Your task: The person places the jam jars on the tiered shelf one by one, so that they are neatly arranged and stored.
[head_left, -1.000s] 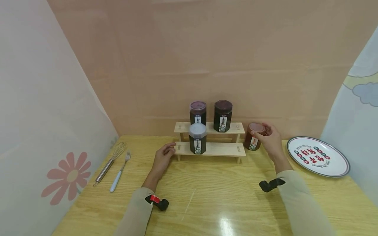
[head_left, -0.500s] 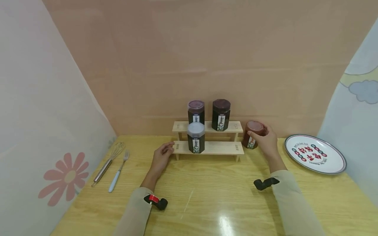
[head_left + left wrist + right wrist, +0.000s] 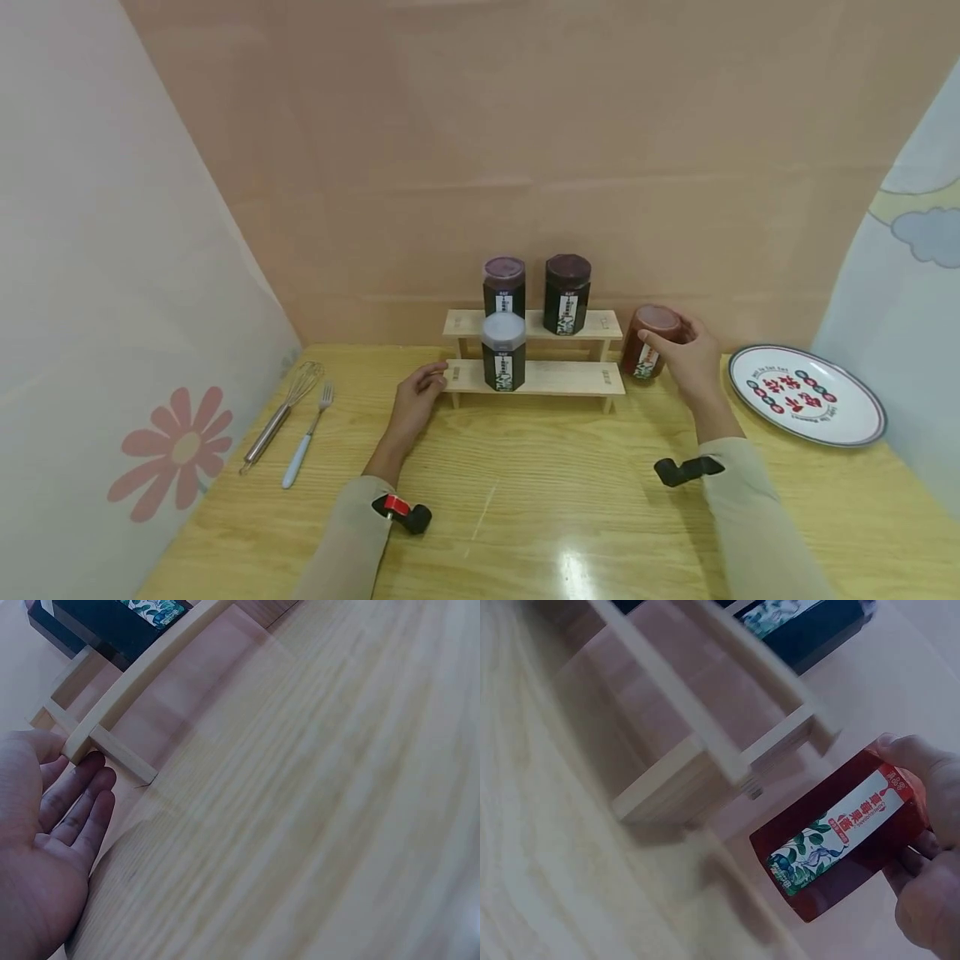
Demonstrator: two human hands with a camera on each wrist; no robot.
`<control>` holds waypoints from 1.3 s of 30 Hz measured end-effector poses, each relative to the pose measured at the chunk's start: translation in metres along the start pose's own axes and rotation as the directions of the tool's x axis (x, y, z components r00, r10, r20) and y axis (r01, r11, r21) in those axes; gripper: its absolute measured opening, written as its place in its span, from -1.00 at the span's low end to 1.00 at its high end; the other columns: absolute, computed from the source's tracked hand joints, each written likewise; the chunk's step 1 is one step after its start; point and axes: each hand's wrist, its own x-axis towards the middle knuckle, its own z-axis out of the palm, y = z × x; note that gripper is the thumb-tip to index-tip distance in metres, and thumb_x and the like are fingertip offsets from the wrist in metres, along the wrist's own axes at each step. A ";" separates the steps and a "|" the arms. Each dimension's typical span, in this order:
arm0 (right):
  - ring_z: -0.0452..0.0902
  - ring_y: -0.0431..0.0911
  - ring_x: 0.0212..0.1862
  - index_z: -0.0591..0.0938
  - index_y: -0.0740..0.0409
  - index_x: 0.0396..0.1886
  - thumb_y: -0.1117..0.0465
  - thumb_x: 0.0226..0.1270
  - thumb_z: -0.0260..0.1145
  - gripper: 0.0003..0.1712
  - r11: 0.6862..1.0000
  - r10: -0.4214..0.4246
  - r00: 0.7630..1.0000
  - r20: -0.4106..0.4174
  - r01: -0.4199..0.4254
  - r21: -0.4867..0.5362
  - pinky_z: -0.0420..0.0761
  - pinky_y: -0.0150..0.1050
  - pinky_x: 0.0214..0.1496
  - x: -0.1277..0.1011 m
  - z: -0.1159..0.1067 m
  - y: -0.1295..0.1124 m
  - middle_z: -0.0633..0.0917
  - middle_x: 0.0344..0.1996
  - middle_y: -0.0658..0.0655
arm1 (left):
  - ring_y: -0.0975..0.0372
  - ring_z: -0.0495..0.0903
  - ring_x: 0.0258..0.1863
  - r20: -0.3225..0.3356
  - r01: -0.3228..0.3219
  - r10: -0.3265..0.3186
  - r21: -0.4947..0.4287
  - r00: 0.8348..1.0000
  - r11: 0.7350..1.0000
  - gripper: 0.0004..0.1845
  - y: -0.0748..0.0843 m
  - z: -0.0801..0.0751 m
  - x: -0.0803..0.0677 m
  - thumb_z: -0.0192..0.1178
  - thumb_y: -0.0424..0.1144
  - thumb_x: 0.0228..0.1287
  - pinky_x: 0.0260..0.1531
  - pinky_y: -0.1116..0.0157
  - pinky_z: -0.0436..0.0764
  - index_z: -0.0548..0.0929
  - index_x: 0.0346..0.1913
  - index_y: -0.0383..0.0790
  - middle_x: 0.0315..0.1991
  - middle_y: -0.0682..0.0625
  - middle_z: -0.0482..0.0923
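My right hand (image 3: 692, 357) grips a red jar (image 3: 647, 358) near its lid, thumb on the near side and fingers behind. In the right wrist view the red jar (image 3: 832, 836) is tilted in that view, its label facing the camera, just off the right end of the two-tier wooden stand (image 3: 682, 772); it looks raised off the table. My left hand (image 3: 414, 402) pinches the left end of the lower tier (image 3: 558, 379), thumb above and fingertips at the underside. A dark jar with a whitish lid (image 3: 503, 354) stands on that tier.
On the upper tier stand a purple-lidded jar (image 3: 504, 283) and a dark-lidded jar (image 3: 567, 296). An oval plate (image 3: 847, 387) lies at the right. A whisk (image 3: 273, 429) and a blue-handled fork (image 3: 303, 446) lie at the left. A wall covering rises behind the stand.
The red jar and my right hand have risen slightly beside the stand. My left hand stays at the lower tier's end. The whole view shifts a little with the head.
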 end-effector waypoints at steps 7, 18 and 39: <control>0.54 -0.39 0.05 0.42 0.18 0.47 0.21 0.25 0.56 -0.18 0.990 -0.066 0.997 0.040 0.060 0.131 0.56 -0.67 -0.02 -0.012 -0.011 -0.028 0.61 -0.02 -0.27 | 0.28 0.62 0.05 0.000 -0.006 0.006 0.010 1.000 1.000 -0.70 -0.002 0.001 0.001 0.19 -0.22 0.54 0.01 0.52 0.59 0.67 0.24 -0.07 0.03 -0.08 0.69; 0.55 -0.41 0.06 0.42 0.13 0.49 0.10 0.27 0.56 -0.15 0.990 -0.139 0.985 0.098 0.140 -0.001 0.58 -0.66 -0.01 -0.032 -0.008 -0.066 0.61 0.01 -0.28 | 0.28 0.62 0.05 0.003 -0.001 0.001 0.005 1.000 1.000 -0.69 -0.002 0.000 0.001 0.19 -0.23 0.54 0.00 0.51 0.60 0.67 0.24 -0.07 0.04 -0.07 0.68; 0.46 0.05 0.45 0.41 0.17 0.48 0.01 0.19 0.61 -0.08 0.991 -0.132 0.955 0.266 0.137 -0.001 0.45 -0.05 0.51 -0.054 0.057 -0.065 0.58 0.36 0.22 | 0.29 0.61 0.08 0.004 -0.003 0.003 0.000 1.000 1.000 -0.67 -0.001 0.000 0.001 0.19 -0.21 0.54 0.04 0.47 0.60 0.65 0.28 -0.09 0.08 -0.07 0.68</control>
